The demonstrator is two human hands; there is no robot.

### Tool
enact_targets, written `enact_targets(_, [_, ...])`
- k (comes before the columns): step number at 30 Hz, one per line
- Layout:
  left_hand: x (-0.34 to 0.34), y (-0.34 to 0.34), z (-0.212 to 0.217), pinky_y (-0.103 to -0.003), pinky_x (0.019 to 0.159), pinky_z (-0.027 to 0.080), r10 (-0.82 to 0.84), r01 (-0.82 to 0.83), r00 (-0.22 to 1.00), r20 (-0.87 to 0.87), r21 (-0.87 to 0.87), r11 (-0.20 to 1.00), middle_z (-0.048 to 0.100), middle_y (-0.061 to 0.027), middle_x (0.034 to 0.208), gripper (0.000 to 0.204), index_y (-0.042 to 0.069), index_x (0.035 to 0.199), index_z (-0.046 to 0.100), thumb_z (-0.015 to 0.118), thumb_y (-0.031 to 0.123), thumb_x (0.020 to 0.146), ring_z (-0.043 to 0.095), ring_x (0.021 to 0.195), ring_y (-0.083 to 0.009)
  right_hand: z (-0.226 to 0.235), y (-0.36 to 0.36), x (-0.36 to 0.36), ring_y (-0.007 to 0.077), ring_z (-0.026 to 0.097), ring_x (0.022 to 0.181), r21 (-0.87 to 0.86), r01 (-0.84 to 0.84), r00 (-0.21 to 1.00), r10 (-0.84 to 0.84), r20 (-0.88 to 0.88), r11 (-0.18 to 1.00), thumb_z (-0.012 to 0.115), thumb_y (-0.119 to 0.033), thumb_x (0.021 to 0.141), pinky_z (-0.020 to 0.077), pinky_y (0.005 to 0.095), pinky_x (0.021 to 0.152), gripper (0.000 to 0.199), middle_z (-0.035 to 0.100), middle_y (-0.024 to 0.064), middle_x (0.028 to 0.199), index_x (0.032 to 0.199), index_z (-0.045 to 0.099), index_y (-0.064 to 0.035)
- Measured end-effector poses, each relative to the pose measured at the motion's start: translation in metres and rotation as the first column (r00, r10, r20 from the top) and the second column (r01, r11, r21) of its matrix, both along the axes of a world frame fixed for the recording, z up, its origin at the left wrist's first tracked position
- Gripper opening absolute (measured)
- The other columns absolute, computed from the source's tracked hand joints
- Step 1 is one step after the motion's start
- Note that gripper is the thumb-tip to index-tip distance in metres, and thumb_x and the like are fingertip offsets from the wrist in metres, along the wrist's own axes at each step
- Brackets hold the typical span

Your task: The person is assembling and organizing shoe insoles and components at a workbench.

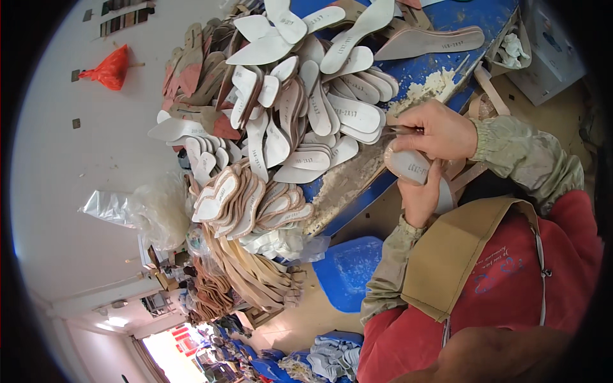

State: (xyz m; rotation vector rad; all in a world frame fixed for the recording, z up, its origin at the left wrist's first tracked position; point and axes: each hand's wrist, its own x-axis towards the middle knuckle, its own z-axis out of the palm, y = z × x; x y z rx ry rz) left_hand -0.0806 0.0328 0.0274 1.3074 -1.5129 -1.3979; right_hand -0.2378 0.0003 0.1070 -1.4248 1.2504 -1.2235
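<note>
We hold a white insole at the edge of the blue workbench, its long axis running from upper left to lower right, rounded end toward the bench. Our left hand is closed under it, thumb along its side. Our right hand is pinched shut on a thin tool lying across the insole's top end. Just beyond, a smear of pale paste sits on the bench, and a heap of white insoles covers it. A tan-edged stack lies nearer us.
</note>
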Motion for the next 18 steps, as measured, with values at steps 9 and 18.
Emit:
enact_targets(9, [-0.001, -0.004, 0.022, -0.036, 0.093, 0.044, 0.221, -0.040, 0.601, -0.768, 0.248, 0.968, 0.055, -0.0201, 0.122, 0.039, -0.007, 0.121, 0.050, 0.051, 0.024, 0.096, 0.055, 0.107, -0.0240, -0.034, 0.013, 0.011, 0.0079, 0.041, 0.060, 0.173, -0.201, 0.966, 0.166, 0.201, 0.964, 0.065, -0.006, 0.078, 0.0362, 0.0208, 0.056, 0.011, 0.050, 0.0001, 0.064, 0.071, 0.058, -0.0008])
enact_targets(18, [0.031, -0.018, -0.001, -0.039, 0.095, 0.043, 0.093, -0.023, 0.783, -0.615, 0.121, 0.992, 0.055, -0.0207, 0.120, 0.047, -0.004, 0.123, 0.043, 0.042, 0.038, 0.100, 0.055, 0.110, -0.0281, -0.023, 0.014, 0.035, 0.0136, 0.040, 0.051, 0.266, -0.104, 0.995, 0.100, 0.028, 0.958, 0.066, -0.011, 0.079, 0.0376, 0.0264, 0.049, 0.013, 0.054, 0.0026, 0.061, 0.072, 0.061, -0.0017])
